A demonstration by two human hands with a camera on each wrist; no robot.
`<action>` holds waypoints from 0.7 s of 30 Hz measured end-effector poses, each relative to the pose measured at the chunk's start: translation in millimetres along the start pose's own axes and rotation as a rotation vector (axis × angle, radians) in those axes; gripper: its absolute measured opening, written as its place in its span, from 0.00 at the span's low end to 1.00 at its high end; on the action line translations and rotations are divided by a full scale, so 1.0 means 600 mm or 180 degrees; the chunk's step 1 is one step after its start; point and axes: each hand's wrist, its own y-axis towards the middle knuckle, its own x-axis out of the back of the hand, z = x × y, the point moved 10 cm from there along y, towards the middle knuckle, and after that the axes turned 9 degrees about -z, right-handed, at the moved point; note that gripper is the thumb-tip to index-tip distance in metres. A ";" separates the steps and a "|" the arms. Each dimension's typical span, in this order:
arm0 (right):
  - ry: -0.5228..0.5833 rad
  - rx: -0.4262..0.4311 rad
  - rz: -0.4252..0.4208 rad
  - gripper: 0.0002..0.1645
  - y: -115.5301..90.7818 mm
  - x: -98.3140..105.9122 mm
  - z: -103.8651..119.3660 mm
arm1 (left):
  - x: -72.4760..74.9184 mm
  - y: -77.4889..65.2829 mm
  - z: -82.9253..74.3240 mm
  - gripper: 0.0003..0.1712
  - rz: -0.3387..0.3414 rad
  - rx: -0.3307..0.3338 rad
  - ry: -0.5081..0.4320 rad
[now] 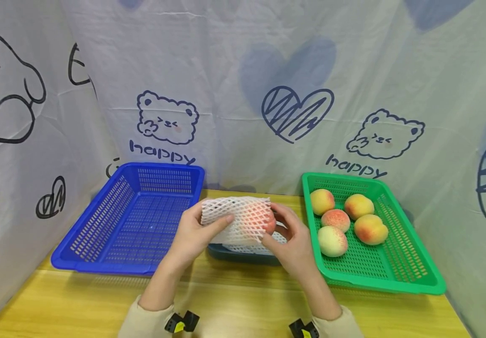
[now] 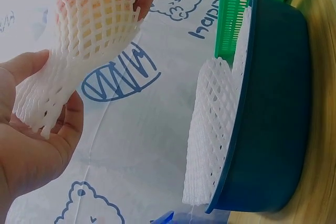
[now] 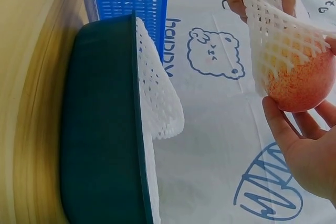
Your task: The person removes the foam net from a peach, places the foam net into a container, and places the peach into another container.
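A peach (image 3: 302,82) sits inside a white foam net sleeve (image 1: 226,220), its red end poking out on the right. My left hand (image 1: 194,232) pinches the loose left end of the sleeve between thumb and fingers, as the left wrist view also shows. On the other side my right hand (image 1: 293,241) holds the peach by its bare end, thumb and fingertips at the sleeve's edge. Both hands are raised above a dark teal basin (image 2: 275,114), which holds more foam net sleeves (image 2: 210,135) that stick up over its rim.
To the left stands a blue basket (image 1: 141,230) with nothing in it. A green basket (image 1: 395,277) on the right contains several peaches (image 1: 371,229). All stand on a wooden table (image 1: 234,300), with a printed white cloth (image 1: 234,94) hanging behind.
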 end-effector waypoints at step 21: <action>0.0002 -0.0235 -0.0490 0.38 0.018 0.069 0.010 | 0.051 0.010 0.003 0.16 -0.0737 0.0048 0.0023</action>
